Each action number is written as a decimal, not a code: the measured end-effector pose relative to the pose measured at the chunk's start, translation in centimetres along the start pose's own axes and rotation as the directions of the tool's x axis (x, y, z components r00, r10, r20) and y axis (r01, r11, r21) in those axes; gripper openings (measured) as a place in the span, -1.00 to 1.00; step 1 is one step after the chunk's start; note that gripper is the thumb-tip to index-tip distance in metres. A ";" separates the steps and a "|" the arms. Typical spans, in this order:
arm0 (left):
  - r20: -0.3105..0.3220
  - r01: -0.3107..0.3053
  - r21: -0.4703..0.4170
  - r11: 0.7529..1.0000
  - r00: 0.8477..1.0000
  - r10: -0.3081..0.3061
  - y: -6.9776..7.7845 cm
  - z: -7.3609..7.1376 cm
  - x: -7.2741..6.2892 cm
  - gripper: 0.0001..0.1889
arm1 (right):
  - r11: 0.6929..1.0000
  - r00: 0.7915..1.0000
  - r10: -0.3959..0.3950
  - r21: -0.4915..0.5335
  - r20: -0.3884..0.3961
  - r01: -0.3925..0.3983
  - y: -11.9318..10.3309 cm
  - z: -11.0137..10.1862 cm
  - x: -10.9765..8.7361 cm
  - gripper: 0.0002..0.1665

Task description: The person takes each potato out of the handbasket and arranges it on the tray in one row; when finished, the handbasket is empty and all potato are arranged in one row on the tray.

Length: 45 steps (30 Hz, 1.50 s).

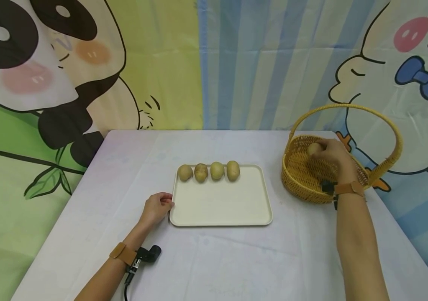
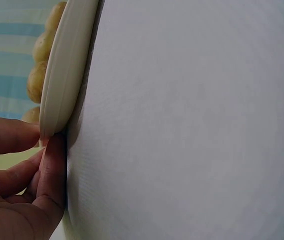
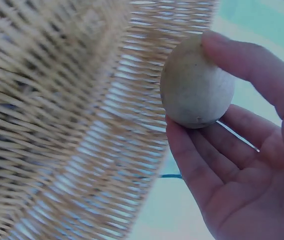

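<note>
A row of several potatoes (image 1: 217, 171) lies along the far edge of a cream rectangular tray (image 1: 221, 205). My left hand (image 1: 156, 208) pinches the tray's left rim; in the left wrist view the thumb (image 2: 12, 135) is on the rim and a finger reaches beneath it. Over at the right, my right hand (image 1: 335, 155) grips another potato (image 3: 196, 85) between thumb and fingers, inside the opening of a wicker basket (image 1: 300, 190). In the right wrist view this potato is close to the woven wall.
The basket's tall arched handle (image 1: 349, 105) rises above the right forearm. A white cloth (image 1: 214, 263) covers the table. Behind it hangs a curtain (image 1: 259, 62) with cartoon animals. A cable (image 1: 127, 282) runs from the left wrist camera.
</note>
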<state>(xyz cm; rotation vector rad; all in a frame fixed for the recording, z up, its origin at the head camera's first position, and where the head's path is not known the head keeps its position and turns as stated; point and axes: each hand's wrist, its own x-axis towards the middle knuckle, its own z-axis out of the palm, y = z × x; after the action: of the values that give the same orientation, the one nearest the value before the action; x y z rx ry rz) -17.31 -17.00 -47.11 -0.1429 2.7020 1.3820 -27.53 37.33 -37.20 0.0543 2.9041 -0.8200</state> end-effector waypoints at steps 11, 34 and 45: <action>-0.004 -0.045 0.017 0.999 0.999 0.045 -0.2 -0.3 0.2 -0.72 | 0.996 0.991 -0.082 -0.028 -0.102 0.079 -4.4 -2.1 -3.3 -0.04; 0.002 -0.035 0.003 0.999 0.999 0.035 -0.3 -0.1 0.1 -0.71 | 0.901 0.903 -0.429 0.066 -0.027 0.430 -11.7 3.0 -5.6 -0.19; 0.007 -0.031 -0.006 1.000 1.000 0.031 -0.2 -0.2 0.0 -0.72 | 0.854 0.847 -0.521 0.077 0.111 0.515 -12.1 8.8 -1.9 -0.20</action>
<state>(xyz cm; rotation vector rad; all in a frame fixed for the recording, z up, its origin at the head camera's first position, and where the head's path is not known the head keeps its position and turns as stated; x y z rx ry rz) -17.33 -17.29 -47.19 -0.0971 2.7055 1.3965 -25.51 22.44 -38.08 -0.7858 2.7988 -0.9133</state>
